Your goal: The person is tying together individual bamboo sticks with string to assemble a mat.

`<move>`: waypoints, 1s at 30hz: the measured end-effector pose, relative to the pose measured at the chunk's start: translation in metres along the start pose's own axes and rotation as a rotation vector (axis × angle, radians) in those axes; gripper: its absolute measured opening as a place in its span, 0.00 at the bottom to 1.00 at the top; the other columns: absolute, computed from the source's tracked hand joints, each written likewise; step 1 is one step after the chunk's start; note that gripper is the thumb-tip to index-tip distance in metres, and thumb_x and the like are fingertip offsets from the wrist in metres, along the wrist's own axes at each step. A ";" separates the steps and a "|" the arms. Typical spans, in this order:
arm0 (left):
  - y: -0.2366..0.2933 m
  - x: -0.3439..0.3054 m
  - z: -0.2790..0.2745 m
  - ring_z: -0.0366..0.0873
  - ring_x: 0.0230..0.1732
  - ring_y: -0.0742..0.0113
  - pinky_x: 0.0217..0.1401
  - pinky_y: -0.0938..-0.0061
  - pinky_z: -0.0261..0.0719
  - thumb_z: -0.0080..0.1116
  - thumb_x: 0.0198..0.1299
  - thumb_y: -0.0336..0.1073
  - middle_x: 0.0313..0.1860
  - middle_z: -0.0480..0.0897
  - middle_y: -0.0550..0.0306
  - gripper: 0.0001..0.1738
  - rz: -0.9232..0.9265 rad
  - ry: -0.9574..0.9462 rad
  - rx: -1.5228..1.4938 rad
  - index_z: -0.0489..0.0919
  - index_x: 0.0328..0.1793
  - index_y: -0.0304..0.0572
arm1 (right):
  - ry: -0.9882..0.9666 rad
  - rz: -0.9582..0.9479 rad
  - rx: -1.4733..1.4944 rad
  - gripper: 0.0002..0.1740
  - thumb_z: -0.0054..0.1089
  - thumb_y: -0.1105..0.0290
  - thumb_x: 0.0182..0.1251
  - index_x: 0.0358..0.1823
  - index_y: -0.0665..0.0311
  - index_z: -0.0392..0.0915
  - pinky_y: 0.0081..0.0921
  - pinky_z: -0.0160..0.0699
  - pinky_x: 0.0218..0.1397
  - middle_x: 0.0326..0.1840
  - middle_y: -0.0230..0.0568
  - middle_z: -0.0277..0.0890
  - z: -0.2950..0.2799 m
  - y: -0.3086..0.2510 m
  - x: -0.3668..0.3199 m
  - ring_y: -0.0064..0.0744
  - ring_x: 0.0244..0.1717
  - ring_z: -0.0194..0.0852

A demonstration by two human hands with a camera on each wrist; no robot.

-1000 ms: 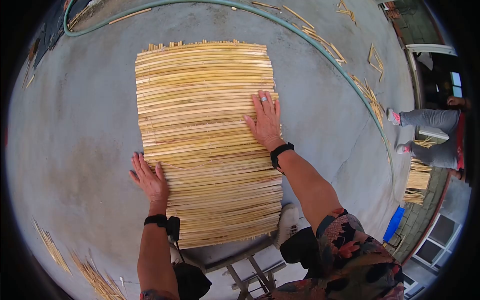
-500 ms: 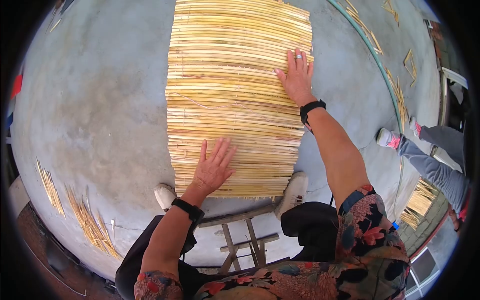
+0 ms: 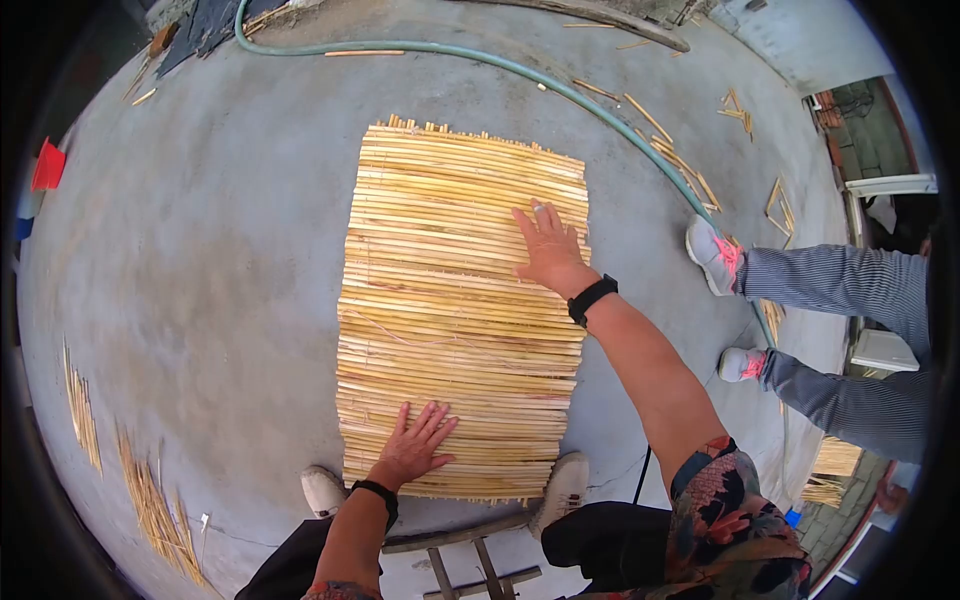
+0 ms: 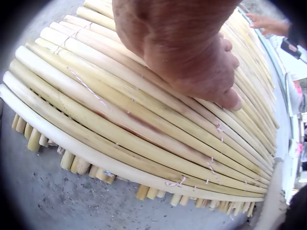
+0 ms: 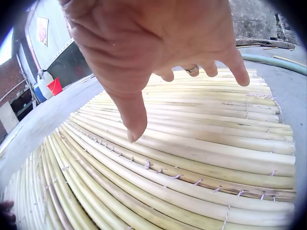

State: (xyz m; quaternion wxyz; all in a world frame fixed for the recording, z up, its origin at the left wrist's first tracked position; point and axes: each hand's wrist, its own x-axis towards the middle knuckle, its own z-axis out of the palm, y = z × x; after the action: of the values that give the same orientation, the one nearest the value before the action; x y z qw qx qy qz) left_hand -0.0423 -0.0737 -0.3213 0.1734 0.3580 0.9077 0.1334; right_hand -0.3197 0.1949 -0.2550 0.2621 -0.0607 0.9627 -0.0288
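A mat of pale yellow reed stalks (image 3: 460, 250), bound with thin pink-white string, lies flat on the concrete. Low on its left side my left hand (image 3: 412, 450) rests with fingers spread. The left wrist view shows that hand (image 4: 192, 52) over the stalks near the near edge, where cut ends of a lower layer stick out. My right hand (image 3: 550, 248), a ring on one finger, is over the upper right part of the mat. In the right wrist view its fingers (image 5: 238, 69) are extended close over the stalks, with nothing held.
A green hose (image 3: 480, 58) curves round the far and right sides. Another person's shoe (image 3: 712, 255) stands at the right. Loose reeds (image 3: 155, 510) lie at lower left, and a wooden stool (image 3: 470, 565) is between my feet. A red bucket (image 3: 48, 165) stands far left.
My left hand has gone from the mat's left edge onto its lower part. My right hand has shifted slightly inward from the right edge. The other person has stepped closer.
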 end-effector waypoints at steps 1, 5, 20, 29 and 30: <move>0.001 -0.001 0.001 0.53 0.73 0.55 0.69 0.37 0.44 0.48 0.54 0.66 0.72 0.59 0.53 0.41 0.009 0.003 0.008 0.62 0.70 0.53 | 0.043 -0.092 -0.038 0.53 0.69 0.53 0.49 0.73 0.52 0.45 0.62 0.46 0.68 0.75 0.51 0.36 0.003 0.001 0.007 0.54 0.76 0.28; 0.000 0.001 0.004 0.56 0.71 0.55 0.68 0.37 0.46 0.46 0.54 0.67 0.71 0.61 0.53 0.41 0.020 0.000 0.006 0.63 0.70 0.52 | -0.070 -0.106 -0.007 0.56 0.71 0.55 0.48 0.74 0.49 0.40 0.66 0.43 0.68 0.77 0.50 0.29 0.006 0.008 0.020 0.55 0.77 0.21; -0.002 -0.001 -0.001 0.48 0.75 0.59 0.74 0.45 0.39 0.46 0.57 0.64 0.75 0.54 0.56 0.41 -0.018 0.033 -0.120 0.58 0.72 0.54 | -0.056 -0.086 -0.072 0.59 0.73 0.53 0.45 0.74 0.44 0.39 0.63 0.52 0.66 0.77 0.47 0.29 0.012 0.010 0.031 0.53 0.77 0.23; -0.022 -0.005 -0.030 0.58 0.69 0.56 0.70 0.59 0.57 0.60 0.53 0.40 0.67 0.64 0.53 0.27 -0.160 0.196 -0.467 0.69 0.61 0.47 | 0.078 -0.339 0.220 0.32 0.62 0.70 0.51 0.60 0.62 0.65 0.50 0.67 0.53 0.57 0.55 0.66 0.040 -0.066 -0.049 0.51 0.58 0.65; -0.032 -0.007 -0.037 0.61 0.66 0.55 0.67 0.62 0.60 0.60 0.53 0.37 0.64 0.66 0.52 0.24 -0.352 0.346 -0.465 0.70 0.57 0.46 | -0.039 -0.324 0.153 0.32 0.62 0.70 0.51 0.60 0.61 0.66 0.49 0.66 0.56 0.56 0.56 0.67 0.042 -0.080 -0.070 0.50 0.57 0.66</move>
State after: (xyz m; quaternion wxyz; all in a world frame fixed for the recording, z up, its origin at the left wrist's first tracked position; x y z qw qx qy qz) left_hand -0.0721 -0.1055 -0.2983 0.1145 0.1190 0.9167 0.3638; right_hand -0.2305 0.1234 -0.2496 0.2766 -0.1953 0.9301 -0.1424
